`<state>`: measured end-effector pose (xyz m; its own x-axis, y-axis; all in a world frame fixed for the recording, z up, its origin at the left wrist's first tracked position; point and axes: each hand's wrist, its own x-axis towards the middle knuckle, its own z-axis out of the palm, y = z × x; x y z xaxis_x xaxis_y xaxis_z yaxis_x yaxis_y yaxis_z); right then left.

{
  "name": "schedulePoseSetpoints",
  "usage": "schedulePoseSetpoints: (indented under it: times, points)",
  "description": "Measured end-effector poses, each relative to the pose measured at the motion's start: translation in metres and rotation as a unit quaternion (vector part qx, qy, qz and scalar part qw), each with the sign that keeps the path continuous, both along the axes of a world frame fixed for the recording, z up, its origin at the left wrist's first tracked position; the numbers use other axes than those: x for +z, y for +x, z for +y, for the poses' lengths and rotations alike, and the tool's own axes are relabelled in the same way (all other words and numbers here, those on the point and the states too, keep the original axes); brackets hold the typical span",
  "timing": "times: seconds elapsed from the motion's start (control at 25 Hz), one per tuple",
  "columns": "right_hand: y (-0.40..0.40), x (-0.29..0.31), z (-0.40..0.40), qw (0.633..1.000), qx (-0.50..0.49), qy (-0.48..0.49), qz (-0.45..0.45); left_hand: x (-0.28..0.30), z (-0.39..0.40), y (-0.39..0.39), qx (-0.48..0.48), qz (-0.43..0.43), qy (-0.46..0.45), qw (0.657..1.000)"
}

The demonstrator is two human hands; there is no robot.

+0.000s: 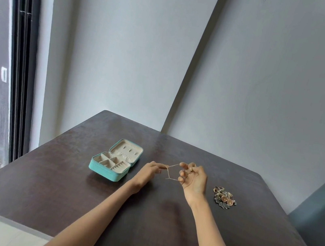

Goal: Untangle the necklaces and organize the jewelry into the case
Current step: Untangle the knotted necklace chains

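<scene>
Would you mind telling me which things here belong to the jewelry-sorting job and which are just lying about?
Part of the job:
- thin gold chain, stretched between the left hand and the right hand
- open teal jewelry case, its compartments looking empty
- pile of loose jewelry on the table

Just lying about:
- grey chair at the table's right edge

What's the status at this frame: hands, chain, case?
Left hand pinches the gold chain; right hand holds its other end, chain stretched between. Teal case open on table. Jewelry pile waiting at right. Nothing blocking.
</scene>
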<state>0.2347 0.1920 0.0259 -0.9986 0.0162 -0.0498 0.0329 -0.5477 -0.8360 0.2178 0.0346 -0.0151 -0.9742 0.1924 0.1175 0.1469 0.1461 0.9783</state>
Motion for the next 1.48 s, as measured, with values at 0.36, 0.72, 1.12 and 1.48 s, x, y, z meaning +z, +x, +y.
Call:
schedulePoseSetpoints:
  times: [0.36,0.72,1.12,1.48]
  points:
    - [0.001,-0.002,0.0,1.0,0.001,0.013,0.008,-0.013,0.004,-0.009,0.043,0.032,-0.004,0.999]
    - [0.003,-0.012,0.0,1.0,-0.001,0.019,0.005,-0.012,0.003,-0.009,0.047,0.033,0.038,0.998]
    - [0.01,-0.029,0.001,0.993,0.009,0.114,-0.007,-0.013,-0.006,-0.013,0.046,0.005,0.091,0.995]
    - [0.008,-0.02,0.003,0.998,-0.056,0.022,0.023,-0.02,-0.004,-0.015,0.037,0.042,-0.011,0.998]
